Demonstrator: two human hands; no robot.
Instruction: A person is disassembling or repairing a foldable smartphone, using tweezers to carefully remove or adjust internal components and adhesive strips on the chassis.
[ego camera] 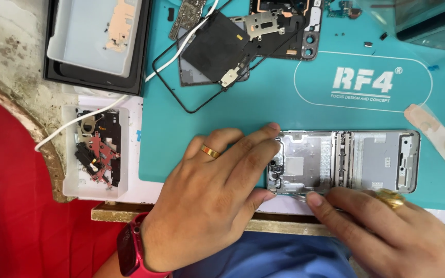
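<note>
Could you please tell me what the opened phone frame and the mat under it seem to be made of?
The silver hinged phone frame looks like brushed metal, given its dull grey sheen. The teal work mat seems to be matte rubber or silicone, flat and glare-free, though that is uncertain.

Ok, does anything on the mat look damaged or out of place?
Nothing looks spilled or broken. The thin black frame lies askew, half under the stripped parts at the top of the mat. The left hand and right hand steady the metal phone frame, which lies flat.

Left hand steadies silver phone frame on teal mat — right hand fingers at lower edge.
</note>
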